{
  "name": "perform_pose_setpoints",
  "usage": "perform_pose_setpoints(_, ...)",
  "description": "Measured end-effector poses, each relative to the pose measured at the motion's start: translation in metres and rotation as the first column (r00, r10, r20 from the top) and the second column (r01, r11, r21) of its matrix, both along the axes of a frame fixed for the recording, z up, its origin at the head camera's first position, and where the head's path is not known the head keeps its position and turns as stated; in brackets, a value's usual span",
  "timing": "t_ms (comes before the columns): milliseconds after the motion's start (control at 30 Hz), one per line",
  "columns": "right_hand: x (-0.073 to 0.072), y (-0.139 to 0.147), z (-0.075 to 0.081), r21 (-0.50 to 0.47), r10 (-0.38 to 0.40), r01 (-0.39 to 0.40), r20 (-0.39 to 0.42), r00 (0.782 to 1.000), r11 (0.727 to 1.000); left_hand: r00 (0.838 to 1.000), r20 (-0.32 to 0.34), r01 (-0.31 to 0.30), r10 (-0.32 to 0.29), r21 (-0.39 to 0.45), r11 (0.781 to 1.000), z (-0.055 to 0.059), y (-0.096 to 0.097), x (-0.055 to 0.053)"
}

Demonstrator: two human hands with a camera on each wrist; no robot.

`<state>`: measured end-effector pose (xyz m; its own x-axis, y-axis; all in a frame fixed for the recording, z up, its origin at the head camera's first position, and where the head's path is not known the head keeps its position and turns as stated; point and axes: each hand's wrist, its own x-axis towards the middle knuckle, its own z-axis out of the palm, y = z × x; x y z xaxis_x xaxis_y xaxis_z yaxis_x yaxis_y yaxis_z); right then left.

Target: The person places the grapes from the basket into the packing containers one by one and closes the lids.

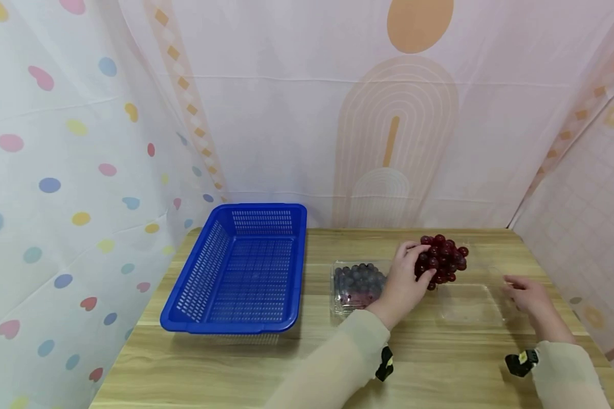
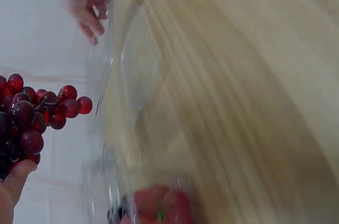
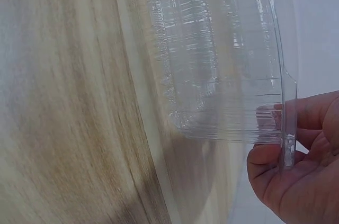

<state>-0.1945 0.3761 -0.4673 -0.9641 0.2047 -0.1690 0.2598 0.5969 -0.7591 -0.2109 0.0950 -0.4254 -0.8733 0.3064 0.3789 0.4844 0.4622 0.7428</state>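
Observation:
My left hand [image 1: 401, 284] grips a bunch of dark red grapes [image 1: 442, 258] above the right part of the table. In the left wrist view, the grapes [image 2: 32, 123] hang well clear of the tabletop, with the thumb against them. My right hand [image 1: 532, 301] pinches the rim of a see-through plastic box [image 1: 471, 307] at its right end. The right wrist view shows the thumb and fingers on either side of that rim, and the box [image 3: 222, 65] looks bare inside. Just left of the left hand stands another clear box [image 1: 341, 309] with dark blue grapes [image 1: 358, 278] and something red inside.
A blue perforated plastic basket [image 1: 301, 267] stands on the left of the wooden table [image 1: 317, 363], with nothing in it. Patterned cloth [image 1: 286, 125] hangs behind the table and along both sides.

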Motion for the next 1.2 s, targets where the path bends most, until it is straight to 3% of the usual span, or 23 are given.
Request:
perform_pose_setpoints(267, 0.002, -0.003, 0.000, -0.024, -0.002, 0.003, 0.024, 1.000, 1.000, 1.000, 0.007, 0.007, -0.008, 0.068, 0.998, -0.005, 0.025, 0.013)
perform_pose_setpoints(500, 0.001, -0.006, 0.003, -0.053, -0.014, 0.016, 0.046, 0.999, 0.998, 0.987, 0.155, 0.010, -0.033, 0.150, 0.989, -0.014, 0.030, 0.022)
perform_pose_setpoints(600, 0.001, -0.007, 0.004, -0.060, -0.018, 0.022, 0.058, 0.998, 0.998, 0.986, 0.164, 0.001, -0.025, 0.149, 0.989, -0.019, 0.030, 0.025)
perform_pose_setpoints(1067, 0.004, -0.004, 0.005, -0.069, -0.025, 0.029, 0.046, 0.999, 0.997, 0.999, 0.053, 0.013, -0.010, -0.050, 0.999, -0.034, 0.037, 0.033)
perform_pose_setpoints(1200, 0.004, -0.003, 0.005, -0.061, -0.030, 0.033, 0.052, 0.998, 0.998, 0.998, 0.055, 0.013, -0.007, -0.110, 0.994, -0.034, 0.037, 0.033)
